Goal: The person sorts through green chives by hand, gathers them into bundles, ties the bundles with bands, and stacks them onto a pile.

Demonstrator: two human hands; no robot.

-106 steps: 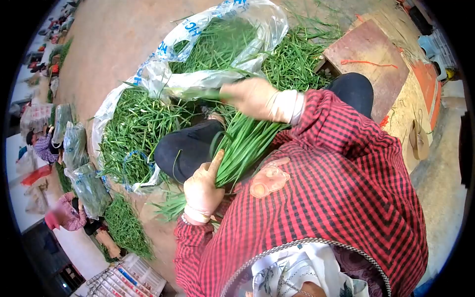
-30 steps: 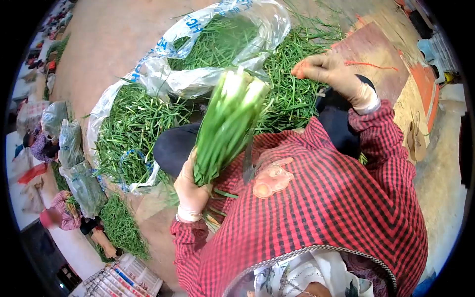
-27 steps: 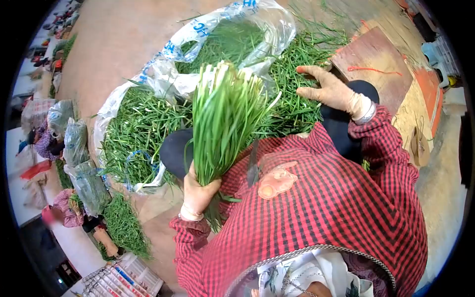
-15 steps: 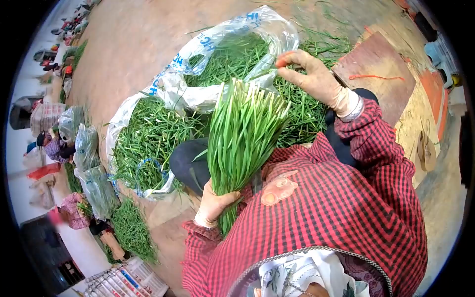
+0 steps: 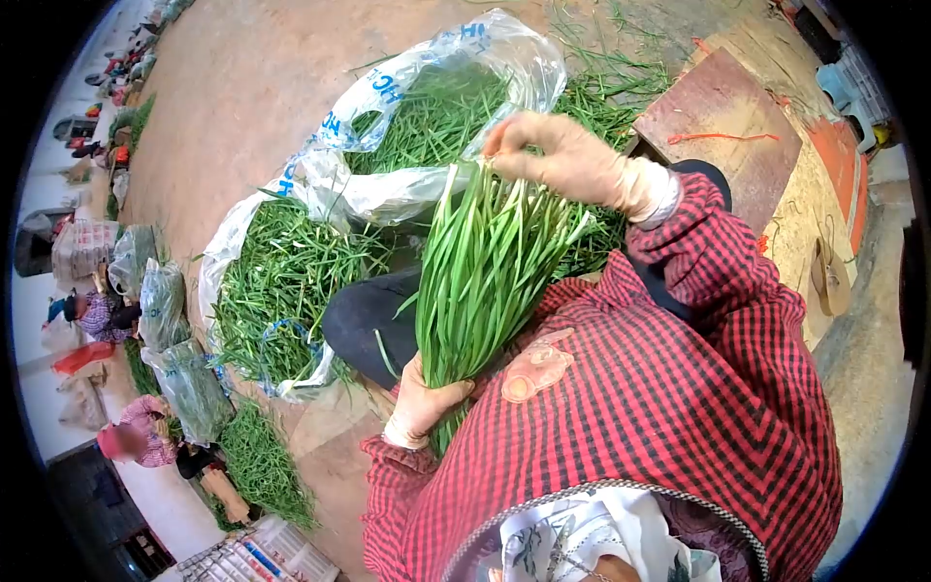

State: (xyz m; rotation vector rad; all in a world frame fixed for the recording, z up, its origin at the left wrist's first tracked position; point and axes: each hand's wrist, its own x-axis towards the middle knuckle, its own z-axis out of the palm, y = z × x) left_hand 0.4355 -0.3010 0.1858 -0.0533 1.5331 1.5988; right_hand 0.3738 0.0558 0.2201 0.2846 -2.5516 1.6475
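A thick bunch of garlic chives (image 5: pixel 485 281) stands nearly upright in front of my checked smock, pale cut ends at the top. My left hand (image 5: pixel 424 403), in a thin pale glove, is wrapped round its lower part. My gloved right hand (image 5: pixel 567 165) bends over the top of the bunch, thumb and forefinger pinched at the pale stalk ends on its left side. Orange covering shows on a fingertip. Just behind lies a large clear plastic bag (image 5: pixel 398 199) with blue lettering, opened over heaps of loose chives (image 5: pixel 276 281).
At the right lies a brown board (image 5: pixel 727 136) with an orange strip on it. More chives (image 5: pixel 621 92) are strewn on the floor beyond the bag. Along the left stand filled plastic bags (image 5: pixel 189 388), with a chive pile (image 5: pixel 262 466) and seated people (image 5: pixel 145 427).
My right hand has moved left and down from beside the bunch onto its top ends. The bunch stays in my left hand, and the view has shifted slightly.
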